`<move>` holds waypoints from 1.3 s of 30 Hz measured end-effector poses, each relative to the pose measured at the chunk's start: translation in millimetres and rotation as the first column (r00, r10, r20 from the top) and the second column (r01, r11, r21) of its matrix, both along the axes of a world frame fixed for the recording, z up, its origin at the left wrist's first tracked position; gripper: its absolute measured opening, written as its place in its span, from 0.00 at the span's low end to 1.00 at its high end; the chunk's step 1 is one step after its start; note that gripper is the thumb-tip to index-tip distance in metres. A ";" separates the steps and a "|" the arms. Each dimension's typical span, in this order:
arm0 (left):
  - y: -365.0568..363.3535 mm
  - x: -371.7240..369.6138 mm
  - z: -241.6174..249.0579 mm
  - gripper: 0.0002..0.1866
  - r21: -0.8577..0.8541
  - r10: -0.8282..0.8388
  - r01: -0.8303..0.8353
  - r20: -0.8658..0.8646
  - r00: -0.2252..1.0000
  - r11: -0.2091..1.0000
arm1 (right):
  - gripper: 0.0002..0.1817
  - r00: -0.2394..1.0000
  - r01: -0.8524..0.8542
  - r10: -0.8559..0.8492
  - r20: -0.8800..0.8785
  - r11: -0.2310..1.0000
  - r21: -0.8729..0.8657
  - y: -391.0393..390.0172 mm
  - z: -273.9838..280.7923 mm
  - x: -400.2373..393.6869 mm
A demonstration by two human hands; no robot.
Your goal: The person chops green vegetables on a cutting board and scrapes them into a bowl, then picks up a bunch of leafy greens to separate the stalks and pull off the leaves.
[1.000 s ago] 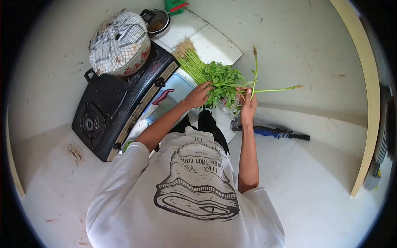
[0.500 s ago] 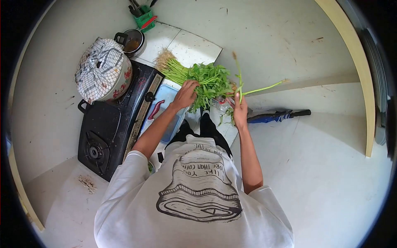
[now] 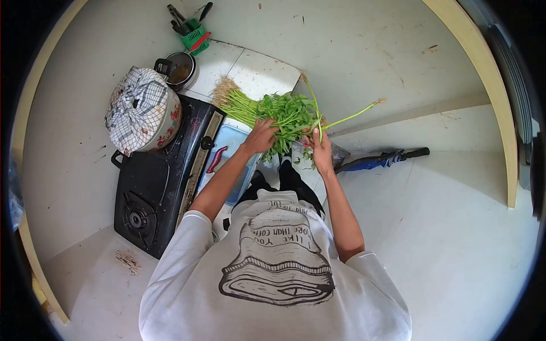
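A large bunch of leafy green vegetables (image 3: pixel 287 111) lies across the counter corner, pale roots toward the stove and leaves toward me. My left hand (image 3: pixel 261 135) is at the near side of the bunch, its fingers curled among the stems and leaves, fingertips partly hidden. Pinched in my right hand (image 3: pixel 321 150) are a couple of long green stems (image 3: pixel 350 117) with roots at their ends, pointing up and to the right. Below my left hand, a knife with a red handle (image 3: pixel 216 159) rests in a light blue tray (image 3: pixel 232 136).
Left of the tray stands a black gas stove (image 3: pixel 165 170) bearing a floral pot (image 3: pixel 162 128) covered with checked cloth. Behind it are a small saucepan (image 3: pixel 181 69) and a green utensil basket (image 3: pixel 195 38). A folded blue umbrella (image 3: pixel 378 161) lies to the right.
My left hand has moved slightly further into the bunch. My right hand has shifted a little left and down with its stems, now closer to the leaves. The view has tilted slightly.
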State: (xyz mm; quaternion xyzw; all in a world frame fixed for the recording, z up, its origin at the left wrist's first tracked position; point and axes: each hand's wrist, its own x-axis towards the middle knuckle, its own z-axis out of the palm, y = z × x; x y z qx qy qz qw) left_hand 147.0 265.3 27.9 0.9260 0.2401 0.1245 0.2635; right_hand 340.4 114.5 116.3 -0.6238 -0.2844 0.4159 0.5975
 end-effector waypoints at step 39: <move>7.9 14.6 14.5 0.21 -0.016 0.074 -0.076 -0.132 0.988 0.997 | 0.25 0.987 0.159 -0.160 -0.004 0.983 0.095 -23.3 54.2 0.3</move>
